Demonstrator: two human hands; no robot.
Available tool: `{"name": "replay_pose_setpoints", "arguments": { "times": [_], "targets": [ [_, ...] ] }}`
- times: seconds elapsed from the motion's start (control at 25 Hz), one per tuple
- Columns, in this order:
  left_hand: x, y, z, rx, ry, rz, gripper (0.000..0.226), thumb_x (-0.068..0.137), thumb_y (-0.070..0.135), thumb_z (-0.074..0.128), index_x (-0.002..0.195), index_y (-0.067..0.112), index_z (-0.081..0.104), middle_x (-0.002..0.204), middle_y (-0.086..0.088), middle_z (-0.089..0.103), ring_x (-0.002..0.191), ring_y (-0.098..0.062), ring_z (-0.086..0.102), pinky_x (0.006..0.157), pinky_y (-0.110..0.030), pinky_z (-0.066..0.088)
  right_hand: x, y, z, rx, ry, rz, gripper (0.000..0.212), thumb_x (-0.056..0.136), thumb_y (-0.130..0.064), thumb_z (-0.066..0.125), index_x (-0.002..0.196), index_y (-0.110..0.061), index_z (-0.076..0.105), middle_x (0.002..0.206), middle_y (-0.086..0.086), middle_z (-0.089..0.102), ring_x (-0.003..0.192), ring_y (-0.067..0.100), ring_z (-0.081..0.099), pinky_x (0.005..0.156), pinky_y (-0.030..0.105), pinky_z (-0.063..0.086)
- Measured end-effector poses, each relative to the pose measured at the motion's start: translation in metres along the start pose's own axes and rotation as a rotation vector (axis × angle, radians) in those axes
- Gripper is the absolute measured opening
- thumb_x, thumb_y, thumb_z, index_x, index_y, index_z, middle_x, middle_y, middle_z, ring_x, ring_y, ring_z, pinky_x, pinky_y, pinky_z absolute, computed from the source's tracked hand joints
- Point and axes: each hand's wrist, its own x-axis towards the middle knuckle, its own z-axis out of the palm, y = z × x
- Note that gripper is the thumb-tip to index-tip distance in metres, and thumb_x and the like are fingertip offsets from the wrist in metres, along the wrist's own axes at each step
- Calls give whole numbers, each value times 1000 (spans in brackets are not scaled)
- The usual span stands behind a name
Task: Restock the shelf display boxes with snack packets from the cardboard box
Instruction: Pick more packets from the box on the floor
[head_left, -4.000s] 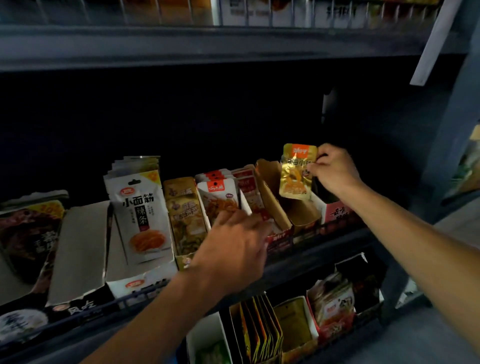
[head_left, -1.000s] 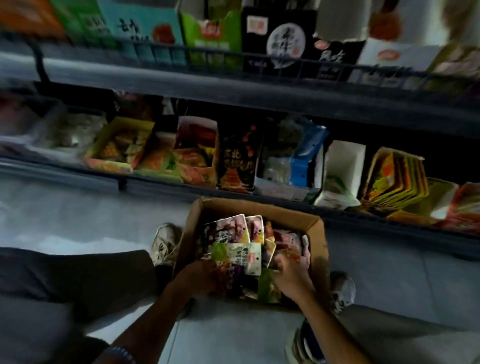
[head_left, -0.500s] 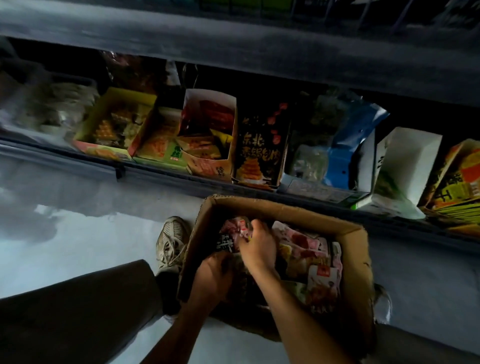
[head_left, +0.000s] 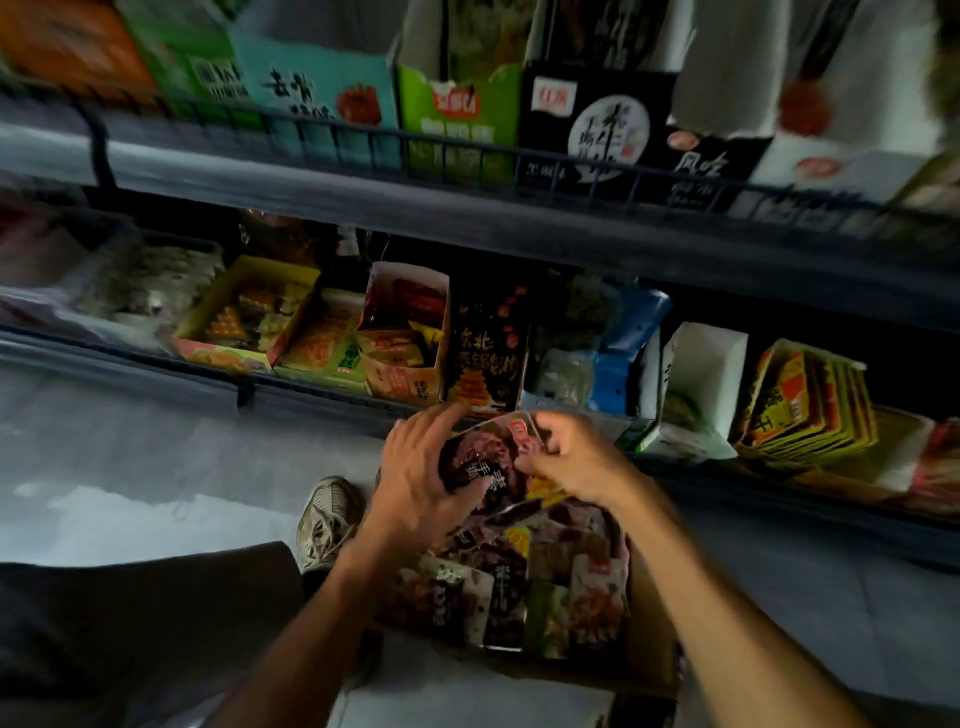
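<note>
A cardboard box (head_left: 649, 623) on the floor holds several loose snack packets (head_left: 519, 587). Above it both hands hold a small bunch of dark red packets with white lettering (head_left: 480, 465). My left hand (head_left: 415, 478) cups the bunch from the left, its fingers spread over the front. My right hand (head_left: 574, 457) pinches the top right corner of the bunch. The low shelf behind carries display boxes: a yellow one (head_left: 208, 332), an orange one (head_left: 415, 382) and a white one (head_left: 706, 353).
A grey shelf rail (head_left: 467, 218) with a wire guard runs across above, with green, teal and black cartons on it. A stack of yellow packets (head_left: 810, 400) stands at the right. My shoe (head_left: 327, 519) and dark trouser leg (head_left: 130, 623) lie left of the box.
Earlier my right hand put a gold packet into an upper display box. Then both hands dug in the cardboard box; now they have lifted a bunch of dark red packets out.
</note>
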Motion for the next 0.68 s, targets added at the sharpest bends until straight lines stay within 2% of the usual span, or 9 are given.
{"name": "replay_pose_setpoints", "arguments": {
  "times": [0.08,0.16,0.24,0.32,0.4,0.48,0.56,0.64,0.68],
  "targets": [
    [33,40,-37,-65,-285,-26,83,72,49,81,143,30,42,130,5,60,119,-16,58,103,-35,46,-17,-35,-33,-37,-41,-115,27,84,-16,75,104,-33,67,88,7,75,79,20,71,73,42,58],
    [53,75,-71,-285,-578,-152,78,66,36,89,134,27,53,121,5,68,112,-15,65,99,-38,52,-39,-66,-56,-10,-4,-193,22,85,-9,74,99,-24,68,79,18,72,68,19,63,62,33,47],
    [54,100,-90,-537,-701,-222,61,72,10,86,125,22,59,115,-3,73,107,-21,69,93,-39,55,-62,-86,-67,134,75,-205,21,84,-2,73,95,-20,69,74,17,72,64,18,64,61,30,48],
    [46,119,-96,-630,-703,-217,52,76,-6,77,120,18,63,113,-6,74,106,-23,70,89,-34,56,-82,-100,-73,354,201,-177,23,80,1,75,92,-18,70,73,9,73,63,16,67,65,30,52],
    [39,135,-95,-718,-587,-223,45,75,-10,75,113,13,67,110,-10,75,103,-25,71,89,-35,57,-103,-106,-81,601,284,-131,25,77,-7,76,99,-16,70,85,10,72,73,18,68,70,32,54],
    [38,145,-95,-847,-465,-274,40,74,-9,74,108,13,68,106,-12,75,97,-27,72,82,-36,59,-124,-108,-88,845,215,-105,35,77,-16,72,111,-14,67,106,12,70,93,26,68,80,39,54],
    [40,153,-98,-993,-424,-314,42,74,-6,72,112,12,67,109,-15,74,96,-29,71,77,-38,60,-141,-108,-88,797,140,-93,39,81,-10,69,120,-12,64,112,12,72,103,29,69,89,44,55],
    [43,162,-102,-1095,-409,-351,46,76,-3,70,119,11,65,113,-17,72,97,-32,71,77,-42,60,-146,-105,-86,774,257,-73,41,80,-3,69,120,-8,65,108,14,74,103,30,70,94,47,53],
    [46,167,-105,-1121,-372,-372,46,75,-2,71,118,11,66,111,-17,73,93,-31,72,72,-41,61,-145,-105,-87,839,337,-67,42,77,-4,71,118,-7,66,106,14,74,102,31,70,94,47,53]
  ]
}}
